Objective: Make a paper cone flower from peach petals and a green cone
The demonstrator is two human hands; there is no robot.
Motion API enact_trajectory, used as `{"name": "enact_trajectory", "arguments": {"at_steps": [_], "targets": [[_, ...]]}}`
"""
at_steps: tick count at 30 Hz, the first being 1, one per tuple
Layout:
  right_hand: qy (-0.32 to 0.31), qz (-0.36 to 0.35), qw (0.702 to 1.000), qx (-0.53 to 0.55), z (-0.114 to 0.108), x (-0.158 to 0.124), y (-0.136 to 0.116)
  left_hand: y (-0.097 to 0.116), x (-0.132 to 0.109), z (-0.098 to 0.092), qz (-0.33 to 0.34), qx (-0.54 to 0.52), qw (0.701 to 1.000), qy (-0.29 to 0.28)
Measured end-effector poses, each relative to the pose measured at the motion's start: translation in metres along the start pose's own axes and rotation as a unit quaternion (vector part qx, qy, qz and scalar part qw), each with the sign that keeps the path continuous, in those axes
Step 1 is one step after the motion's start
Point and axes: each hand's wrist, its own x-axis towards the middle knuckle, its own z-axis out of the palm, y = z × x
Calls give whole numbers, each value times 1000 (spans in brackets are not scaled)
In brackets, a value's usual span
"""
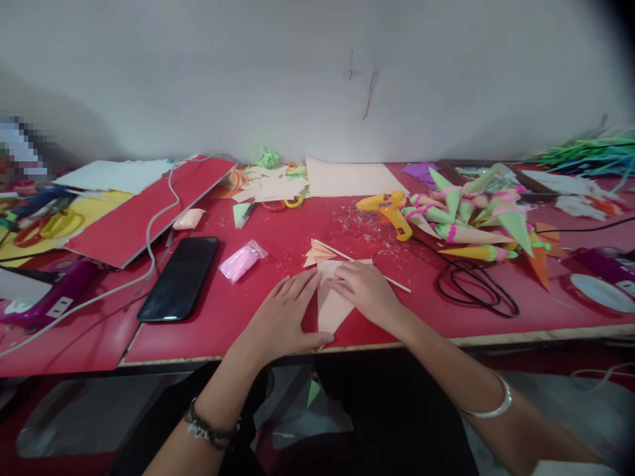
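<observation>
A cream sheet of paper (pixel 337 311) lies on the red table near its front edge, between my hands. My left hand (pixel 285 314) rests with fingers stretched along the sheet's left edge, the thumb at its lower corner. Across the sheet's upper part, my right hand (pixel 367 291) has its fingers curled down and pressed together. What they hold, if anything, is hidden. Just beyond my hands are small pleated orange paper pieces (pixel 317 252) and a thin pale stick (pixel 397 284), which passes behind my right hand.
A yellow glue gun (pixel 389 210) lies beyond, its black cord (pixel 476 291) coiled on the right. Coloured paper cones (pixel 466 211) are heaped behind the cord. To the left are a phone (pixel 181 277), a pink packet (pixel 243 260) and a red board (pixel 153 208).
</observation>
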Motion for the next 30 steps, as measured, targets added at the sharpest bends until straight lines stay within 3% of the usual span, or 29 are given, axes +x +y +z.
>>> {"name": "enact_trajectory", "arguments": {"at_steps": [21,30], "targets": [[10,5,999,-37,0,-1,-3,-2,-5,1,22,-13,1000,4],[10,-1,998,-59,3,-1,-2,4,-15,-9,91,-18,995,-22]]}}
